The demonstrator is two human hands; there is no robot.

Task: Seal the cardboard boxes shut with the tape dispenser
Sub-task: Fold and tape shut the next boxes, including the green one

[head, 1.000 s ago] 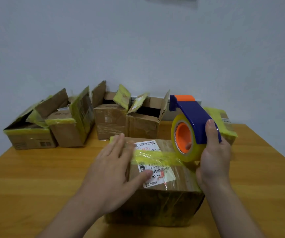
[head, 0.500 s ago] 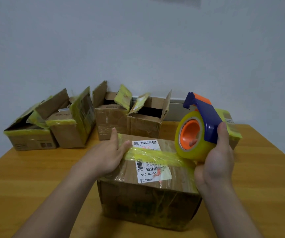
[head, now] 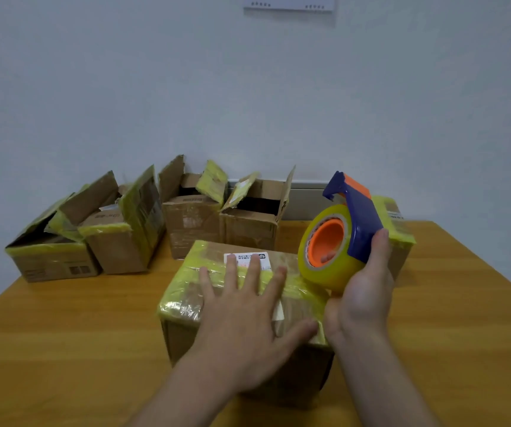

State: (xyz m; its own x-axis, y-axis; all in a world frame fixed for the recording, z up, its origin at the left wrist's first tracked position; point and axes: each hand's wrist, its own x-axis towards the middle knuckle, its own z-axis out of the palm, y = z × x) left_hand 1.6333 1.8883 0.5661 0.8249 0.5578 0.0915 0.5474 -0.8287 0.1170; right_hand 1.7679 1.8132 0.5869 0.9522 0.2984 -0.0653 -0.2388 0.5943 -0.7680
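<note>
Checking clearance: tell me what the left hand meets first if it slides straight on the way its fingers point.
Probably the open cardboard box right behind the taped box; the left hand lies flat there. The gap between them is unclear.

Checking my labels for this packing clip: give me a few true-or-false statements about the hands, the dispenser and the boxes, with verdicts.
1. The left hand lies flat on top of the front box. True.
2. The right hand holds the tape dispenser above the table. True.
3. The dispenser's handle is green. False: it is blue, with an orange core.
4. Every box behind the front one is taped shut. False: four open boxes stand with their flaps up.
</note>
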